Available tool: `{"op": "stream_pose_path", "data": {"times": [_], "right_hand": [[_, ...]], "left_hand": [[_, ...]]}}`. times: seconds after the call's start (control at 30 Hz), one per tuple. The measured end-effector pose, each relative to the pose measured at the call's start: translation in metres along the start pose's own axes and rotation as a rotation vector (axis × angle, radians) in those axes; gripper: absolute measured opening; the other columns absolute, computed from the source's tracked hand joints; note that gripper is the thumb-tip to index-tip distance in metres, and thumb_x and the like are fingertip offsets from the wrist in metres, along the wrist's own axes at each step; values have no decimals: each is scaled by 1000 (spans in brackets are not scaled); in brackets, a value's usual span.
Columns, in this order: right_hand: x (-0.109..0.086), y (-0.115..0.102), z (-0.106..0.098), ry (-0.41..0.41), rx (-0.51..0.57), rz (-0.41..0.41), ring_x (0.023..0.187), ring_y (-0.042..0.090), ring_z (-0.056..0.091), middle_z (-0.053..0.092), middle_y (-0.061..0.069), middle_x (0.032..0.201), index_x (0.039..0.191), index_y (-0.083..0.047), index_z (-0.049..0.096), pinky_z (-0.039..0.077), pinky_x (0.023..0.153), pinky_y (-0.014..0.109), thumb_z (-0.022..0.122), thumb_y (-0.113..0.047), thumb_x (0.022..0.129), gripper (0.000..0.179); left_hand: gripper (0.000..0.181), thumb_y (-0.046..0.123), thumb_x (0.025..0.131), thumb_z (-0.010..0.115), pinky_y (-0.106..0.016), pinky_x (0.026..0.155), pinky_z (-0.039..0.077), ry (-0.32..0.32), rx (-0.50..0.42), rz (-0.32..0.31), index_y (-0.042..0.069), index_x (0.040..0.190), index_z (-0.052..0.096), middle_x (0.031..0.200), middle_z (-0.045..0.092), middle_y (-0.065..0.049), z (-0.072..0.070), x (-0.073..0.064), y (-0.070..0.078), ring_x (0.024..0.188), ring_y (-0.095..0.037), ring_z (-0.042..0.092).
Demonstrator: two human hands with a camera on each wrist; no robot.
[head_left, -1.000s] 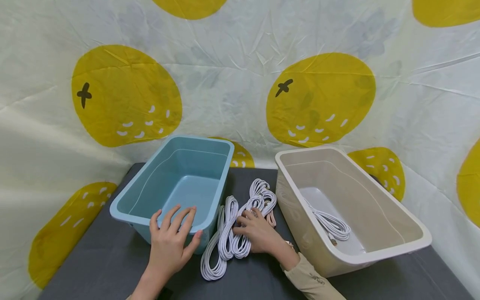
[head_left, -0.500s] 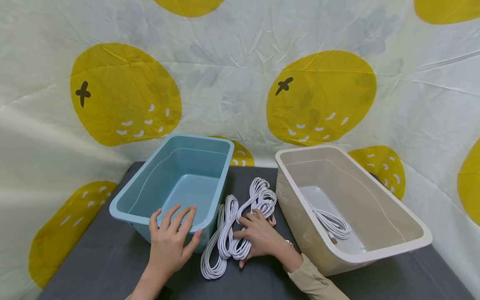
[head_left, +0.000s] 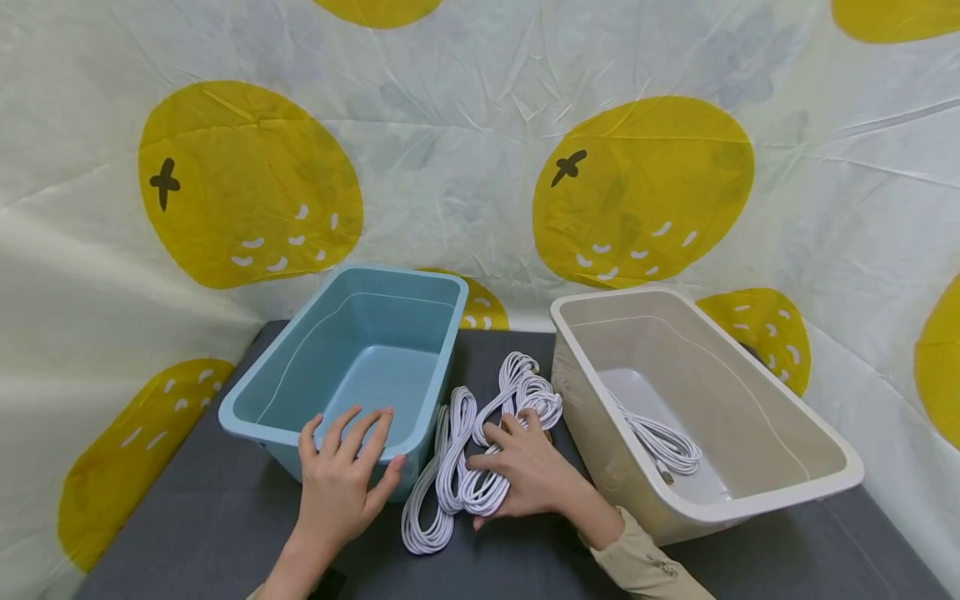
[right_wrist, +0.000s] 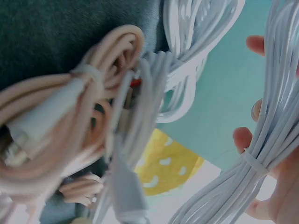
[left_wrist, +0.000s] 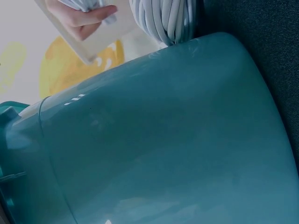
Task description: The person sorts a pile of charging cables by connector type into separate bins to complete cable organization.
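My right hand (head_left: 528, 475) grips a tied bundle of white cable (right_wrist: 271, 121) between the two bins, its fingers and thumb around the coil in the right wrist view. Other coiled white cables (head_left: 453, 467) lie to its left, against the blue bin. Pinkish cables (right_wrist: 117, 51), one with a white plug end, show close by in the right wrist view; the head view mostly hides them behind the hand. With fingers spread and relaxed, my left hand (head_left: 337, 483) rests at the near rim of the blue bin (head_left: 251, 429), holding no cable.
A beige bin (head_left: 757, 517) stands on the right, with a coiled white cable (head_left: 663, 442) on its floor. Both bins sit on a dark-covered table (head_left: 210, 517). Behind hangs a white curtain (head_left: 450, 183) with yellow fruit prints.
My right hand has changed its hold on the pile, and the white bundle under it has shifted slightly to the right. The left hand stays at the blue bin's rim.
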State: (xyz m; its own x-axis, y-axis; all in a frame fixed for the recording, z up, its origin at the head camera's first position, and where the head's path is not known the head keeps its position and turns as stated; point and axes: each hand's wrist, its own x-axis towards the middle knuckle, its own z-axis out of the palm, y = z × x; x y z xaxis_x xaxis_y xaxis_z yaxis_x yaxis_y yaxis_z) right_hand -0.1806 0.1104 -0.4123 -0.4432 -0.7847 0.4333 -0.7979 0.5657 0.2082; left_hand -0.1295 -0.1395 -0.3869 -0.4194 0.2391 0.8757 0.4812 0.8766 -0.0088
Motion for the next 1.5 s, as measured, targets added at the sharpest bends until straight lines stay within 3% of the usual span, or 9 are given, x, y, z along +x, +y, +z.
{"op": "stream_pose_path", "data": {"times": [0.23, 0.47, 0.63, 0.93, 1.17, 1.37, 1.5], "right_hand": [[1, -2, -20, -10, -16, -19, 79, 19, 42, 48, -2, 88, 97, -38, 61, 32, 70, 46, 52, -82, 53, 63], [2, -6, -41, 1, -12, -43, 78, 17, 41, 47, -3, 85, 96, -38, 61, 31, 70, 44, 39, -84, 62, 61], [7, -11, -55, 12, 3, -57, 75, 16, 39, 47, -4, 84, 96, -39, 61, 30, 70, 44, 40, -83, 63, 59], [15, -16, -89, 25, -27, -41, 78, 17, 40, 47, -5, 85, 96, -39, 60, 30, 74, 48, 40, -82, 64, 57], [14, -11, -116, 40, -38, 43, 84, 18, 41, 47, -3, 88, 99, -39, 61, 29, 78, 52, 54, -77, 60, 55], [1, -10, -133, 13, -53, 210, 86, 16, 39, 49, -2, 92, 103, -40, 62, 28, 80, 48, 62, -73, 55, 59], [-12, -8, -142, 38, -50, 291, 84, 13, 38, 48, -4, 89, 103, -41, 62, 28, 76, 45, 63, -73, 54, 58]], "left_hand": [[53, 46, 93, 31, -60, 86, 27, -32, 9, -1, 8, 108, 64, 98, 65, -9, -1, -1, 0, 99, -32, 54], [52, 46, 93, 32, -59, 86, 27, -17, 6, -1, 8, 109, 63, 97, 65, -10, -1, 0, -1, 98, -32, 54], [51, 45, 92, 33, -59, 86, 26, -4, 0, -3, 8, 109, 64, 96, 65, -10, -1, 0, -1, 98, -33, 54], [53, 46, 93, 31, -60, 86, 27, -47, 14, -1, 8, 108, 64, 97, 65, -10, -2, -1, -1, 98, -32, 54], [52, 46, 93, 31, -60, 86, 27, -45, 8, -6, 8, 107, 64, 96, 64, -10, -2, -1, 0, 98, -32, 54], [52, 46, 93, 32, -60, 85, 27, -41, 4, -8, 8, 106, 64, 96, 64, -9, -2, -2, -1, 97, -32, 54], [52, 46, 92, 32, -60, 86, 27, -42, 8, -11, 8, 106, 64, 96, 64, -9, -2, -2, -1, 97, -32, 54]]}}
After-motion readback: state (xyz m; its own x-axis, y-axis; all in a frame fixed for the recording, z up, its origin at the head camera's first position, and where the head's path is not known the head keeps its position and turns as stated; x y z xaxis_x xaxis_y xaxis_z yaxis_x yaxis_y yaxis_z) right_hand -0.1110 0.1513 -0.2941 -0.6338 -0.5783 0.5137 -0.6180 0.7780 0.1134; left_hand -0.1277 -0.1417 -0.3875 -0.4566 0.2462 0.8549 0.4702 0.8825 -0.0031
